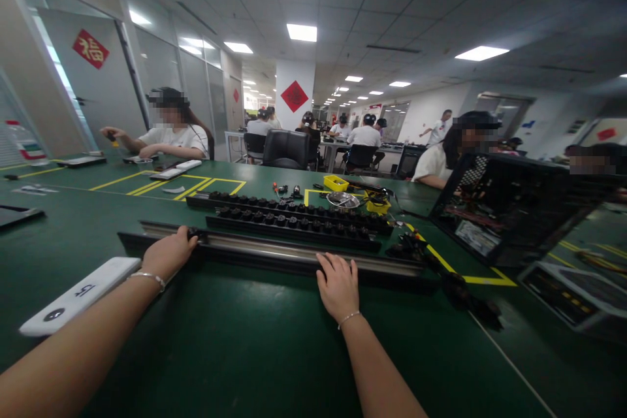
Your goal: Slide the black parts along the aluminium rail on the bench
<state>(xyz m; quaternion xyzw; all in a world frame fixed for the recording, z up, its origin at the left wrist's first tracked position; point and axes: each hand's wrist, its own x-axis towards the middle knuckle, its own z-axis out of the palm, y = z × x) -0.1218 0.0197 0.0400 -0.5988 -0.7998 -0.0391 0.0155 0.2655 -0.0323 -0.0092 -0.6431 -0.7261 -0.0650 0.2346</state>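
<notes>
A long black rail (274, 251) with a shiny metal channel along its inside lies across the green table in front of me. Near its left end, my left hand (169, 253) pinches a small black part (196, 234) at the channel; the fingers partly cover it, and I cannot tell whether it sits inside. My right hand (339, 284) rests its outstretched fingers on the rail's near edge, right of the middle. Just behind lie two more black rails, a nearer one (294, 230) and a farther one (196, 201), each lined with several round black pieces.
A white device (81, 297) lies left, beside my left forearm. Loose black parts (409, 245) cluster off the rail's right end. Farther right stand an open computer case (494, 209) and a boxy unit (578, 297). A metal bowl (343, 200) and yellow tray (336, 183) sit behind; people work around.
</notes>
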